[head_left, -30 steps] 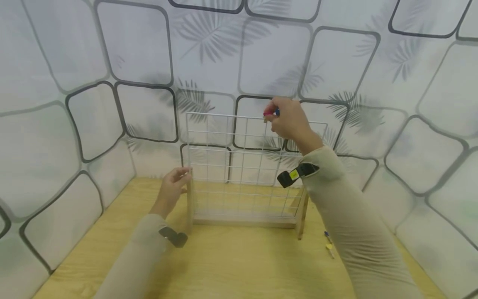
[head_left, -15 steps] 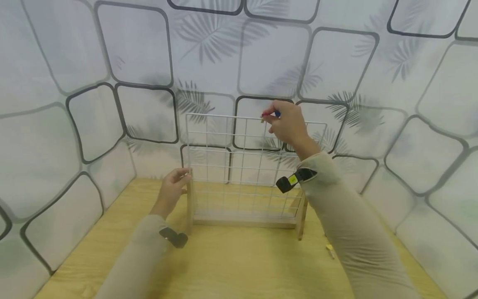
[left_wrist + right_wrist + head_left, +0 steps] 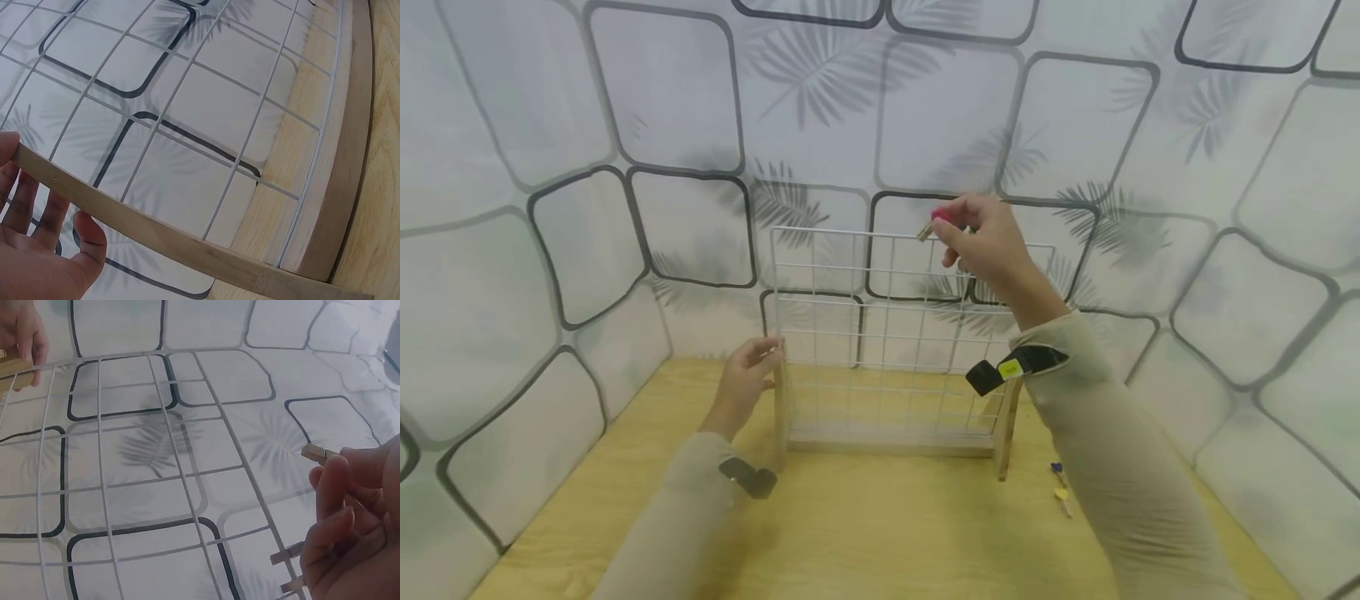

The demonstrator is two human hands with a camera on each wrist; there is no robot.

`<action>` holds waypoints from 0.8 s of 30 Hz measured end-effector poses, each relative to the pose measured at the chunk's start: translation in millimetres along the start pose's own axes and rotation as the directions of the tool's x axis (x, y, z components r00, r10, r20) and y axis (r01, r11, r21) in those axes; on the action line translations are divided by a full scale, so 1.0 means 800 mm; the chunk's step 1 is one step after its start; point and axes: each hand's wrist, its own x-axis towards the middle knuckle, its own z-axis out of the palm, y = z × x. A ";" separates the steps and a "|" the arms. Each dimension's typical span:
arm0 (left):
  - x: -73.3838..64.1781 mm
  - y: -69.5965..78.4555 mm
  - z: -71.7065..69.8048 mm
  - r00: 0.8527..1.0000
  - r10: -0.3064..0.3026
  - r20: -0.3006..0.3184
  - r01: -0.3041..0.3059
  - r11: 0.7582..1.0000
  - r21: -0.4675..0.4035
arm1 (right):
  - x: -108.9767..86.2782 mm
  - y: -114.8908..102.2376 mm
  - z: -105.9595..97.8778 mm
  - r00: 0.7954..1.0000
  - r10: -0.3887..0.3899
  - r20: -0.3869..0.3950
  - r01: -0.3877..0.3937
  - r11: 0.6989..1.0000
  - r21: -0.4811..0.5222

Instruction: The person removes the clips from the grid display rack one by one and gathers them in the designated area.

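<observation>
My right hand pinches a small wooden clothespin with a pinkish-red ornament. In the head view the clothespin is tilted, its tip close to the top wire of a white wire grid rack; the right wrist view shows it off the wire. Two more clothespins are clipped on the grid's edge wire, partly hidden behind that hand. My left hand holds the rack's left wooden post, its fingertips on both sides of the post.
The rack's wooden base stands on a wood-grain table. At the right lie a clothespin with a blue ornament and one with a yellow ornament. Patterned cloth walls enclose the back and sides.
My right hand has turned, so the clothespin now tilts and more of its red ornament shows. The blue spot seen earlier by the fingers is out of sight. My left hand has stayed put.
</observation>
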 end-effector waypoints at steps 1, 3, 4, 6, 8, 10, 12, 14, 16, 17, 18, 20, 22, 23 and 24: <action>0.000 0.000 0.000 1.000 -0.003 0.002 0.003 1.000 0.003 | -0.006 0.003 -0.002 0.999 0.021 0.028 -0.022 0.999 0.035; 0.000 0.000 0.000 1.000 -0.003 0.004 0.003 1.000 0.005 | -0.018 0.008 -0.006 0.995 0.064 0.079 -0.070 0.994 0.079; 0.000 -0.001 0.000 1.000 -0.005 0.003 0.005 1.000 0.002 | -0.024 0.013 -0.008 0.992 0.074 0.103 -0.083 0.993 0.089; 0.000 -0.001 0.000 1.000 -0.006 0.001 0.006 1.000 -0.001 | -0.037 0.025 -0.013 0.986 0.087 0.142 -0.100 0.991 0.090; 0.000 -0.001 0.001 1.000 -0.008 -0.002 0.008 1.000 -0.008 | -0.051 0.039 -0.017 0.981 0.083 0.174 -0.096 0.993 0.070; 0.000 -0.001 0.002 1.000 -0.013 -0.004 0.012 1.000 -0.014 | -0.067 0.055 -0.020 0.975 0.088 0.202 -0.101 0.993 0.053; -0.001 -0.001 0.002 1.000 -0.013 -0.004 0.013 1.000 -0.014 | -0.086 0.069 -0.023 0.969 0.112 0.219 -0.128 0.990 0.057; -0.002 -0.001 0.002 1.000 -0.014 -0.001 0.014 1.000 -0.013 | -0.105 0.086 -0.025 0.964 0.133 0.232 -0.151 0.986 0.065; -0.002 0.000 0.002 1.000 -0.013 -0.001 0.013 1.000 -0.012 | -0.125 0.103 -0.027 0.959 0.157 0.237 -0.178 0.982 0.070; -0.002 0.000 0.002 1.000 -0.010 -0.001 0.010 1.000 -0.013 | -0.134 0.113 -0.028 0.957 0.166 0.238 -0.188 0.980 0.072; -0.002 0.000 0.002 1.000 -0.007 -0.003 0.007 1.000 -0.017 | -0.142 0.123 -0.029 0.956 0.176 0.234 -0.198 0.977 0.074; -0.001 0.000 0.002 1.000 0.001 -0.004 -0.001 1.000 -0.023 | -0.158 0.142 -0.032 0.953 0.201 0.228 -0.224 0.971 0.082; -0.001 0.000 0.002 1.000 0.006 -0.004 -0.006 0.999 -0.034 | -0.174 0.160 -0.035 0.948 0.230 0.218 -0.253 0.964 0.086; -0.001 0.001 0.002 1.000 0.008 -0.002 -0.008 0.999 -0.033 | -0.182 0.169 -0.037 0.945 0.250 0.213 -0.274 0.958 0.090; -0.002 0.001 0.002 1.000 0.008 -0.001 -0.008 0.999 -0.035 | -0.189 0.177 -0.040 0.941 0.267 0.208 -0.291 0.952 0.094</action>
